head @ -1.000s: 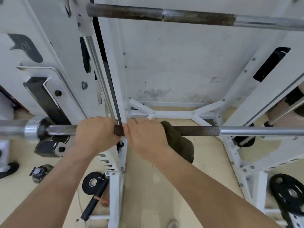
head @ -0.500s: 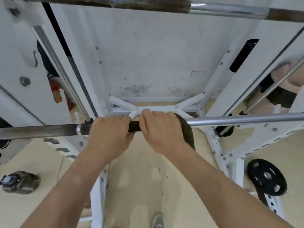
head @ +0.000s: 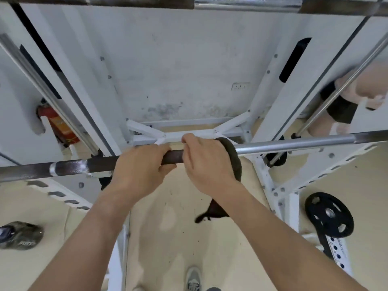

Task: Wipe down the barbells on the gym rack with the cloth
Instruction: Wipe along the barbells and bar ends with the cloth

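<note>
A long barbell (head: 294, 145) runs across the white rack (head: 273, 185) at chest height, dark and rusty on the left, shiny steel on the right. My left hand (head: 138, 171) grips the dark part of the bar. Right beside it, my right hand (head: 207, 162) holds a dark green cloth (head: 234, 158) wrapped over the bar; a tail of the cloth hangs below my wrist. A second barbell (head: 241, 4) crosses the top of the view.
A black weight plate (head: 328, 217) leans on the rack's right foot. A red fire extinguisher (head: 58, 124) stands at the back left. A dark bottle (head: 19, 235) lies on the floor at left. Another person's legs (head: 346, 101) show at the right. My shoe (head: 194, 279) is below.
Both hands have slid to the right along the bar with the cloth, and my view has shifted right. More of the dark bar shows to the left of my left hand.
</note>
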Demonstrator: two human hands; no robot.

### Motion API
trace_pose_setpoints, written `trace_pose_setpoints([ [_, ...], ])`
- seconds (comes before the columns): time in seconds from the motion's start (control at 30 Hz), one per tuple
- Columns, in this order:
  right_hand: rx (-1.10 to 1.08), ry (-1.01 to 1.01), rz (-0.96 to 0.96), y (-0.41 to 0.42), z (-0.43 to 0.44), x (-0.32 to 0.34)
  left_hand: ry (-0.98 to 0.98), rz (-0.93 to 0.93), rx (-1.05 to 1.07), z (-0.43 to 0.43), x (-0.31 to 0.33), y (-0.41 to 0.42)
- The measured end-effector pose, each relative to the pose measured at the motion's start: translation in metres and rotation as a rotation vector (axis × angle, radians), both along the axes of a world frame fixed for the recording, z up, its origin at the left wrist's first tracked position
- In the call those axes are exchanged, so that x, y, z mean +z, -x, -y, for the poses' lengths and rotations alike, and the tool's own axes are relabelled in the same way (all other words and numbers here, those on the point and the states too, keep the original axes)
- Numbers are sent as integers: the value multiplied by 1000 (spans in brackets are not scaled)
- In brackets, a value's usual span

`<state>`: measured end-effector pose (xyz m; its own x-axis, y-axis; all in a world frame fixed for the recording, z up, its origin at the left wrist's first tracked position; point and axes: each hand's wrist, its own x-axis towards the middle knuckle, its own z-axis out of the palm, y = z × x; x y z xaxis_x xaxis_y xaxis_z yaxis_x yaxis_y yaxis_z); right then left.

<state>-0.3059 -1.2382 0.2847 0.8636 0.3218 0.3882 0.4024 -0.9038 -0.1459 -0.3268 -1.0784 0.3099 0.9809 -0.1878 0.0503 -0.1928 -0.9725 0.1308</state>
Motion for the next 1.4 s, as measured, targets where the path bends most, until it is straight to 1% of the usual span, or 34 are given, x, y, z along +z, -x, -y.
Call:
trace_pose_setpoints([
  [0.07, -55, 47, 55, -4, 47, 1, 1, 56, -2, -4, -4, 0],
  [0.13, -148, 98, 66, -13, 93, -2, -20, 109, 21, -1, -5, 0],
  [0.2, -287, 113, -20, -22, 133, -2, -66, 164, 75, 9, -7, -3],
  [0.27, -406, 52, -45, -22, 148, 0, -128, 143, 169, 15, -8, -9],
  [0.3, -441, 72, -49, -19, 142, 3, -148, 127, 200, 16, -8, -11],
  [0.37, -396, 131, 1, -5, 104, 3, -163, 104, 220, 17, -10, -15],
  [0.4, -327, 101, 60, 1, 77, 0, -166, 84, 219, 17, -9, -16],
  [0.47, -140, -72, 114, 11, 24, -3, -161, 30, 220, 17, -7, -17],
  [0.53, 13, -206, -14, 18, -6, 1, -151, -37, 216, 19, -2, -19],
  [0.57, 69, -272, -75, 18, -7, 2, -157, -65, 208, 18, 1, -21],
  [0.6, 104, -310, -96, 16, 1, 1, -167, -83, 200, 18, 2, -23],
  [0.63, 104, -296, -84, 14, 15, -1, -176, -95, 191, 17, 4, -24],
  [0.7, 27, -183, -5, 5, 55, -6, -190, -92, 176, 15, 3, -25],
  [0.77, -103, -60, -16, -3, 99, -12, -205, -63, 167, 15, 0, -25],
  [0.83, -276, -57, -51, 1, 120, -13, -198, -58, 168, 14, -3, -26],
  [0.9, -435, -111, -49, 3, 103, -7, -179, -81, 158, 13, -4, -27],
  [0.93, -451, -94, -67, 4, 82, -6, -175, -84, 151, 13, -4, -28],
  [0.97, -401, -64, -71, 6, 58, -2, -168, -82, 147, 13, -4, -27],
  [1.0, -302, -57, -83, 9, 34, 1, -162, -74, 147, 13, -4, -27],
  [1.03, -194, -127, -91, 11, 14, 4, -155, -61, 150, 14, -4, -26],
  [1.07, -110, -276, -136, 12, 2, 7, -152, -46, 156, 15, -4, -25],
  [1.1, -54, -398, -178, 13, -2, 11, -152, -29, 163, 15, -5, -25],
  [1.13, -17, -471, -183, 13, -1, 14, -156, -12, 167, 15, -6, -24],
  [1.17, -19, -466, -144, 12, 7, 12, -161, 6, 166, 14, -7, -24],
  [1.27, -118, -177, -7, 5, 54, 0, -178, 42, 160, 14, -8, -22],
  [1.3, -189, -117, -10, 2, 75, -1, -185, 47, 157, 14, -8, -21],
  [1.4, -442, -46, -28, -7, 118, 4, -205, 57, 160, 15, -8, -18],
])
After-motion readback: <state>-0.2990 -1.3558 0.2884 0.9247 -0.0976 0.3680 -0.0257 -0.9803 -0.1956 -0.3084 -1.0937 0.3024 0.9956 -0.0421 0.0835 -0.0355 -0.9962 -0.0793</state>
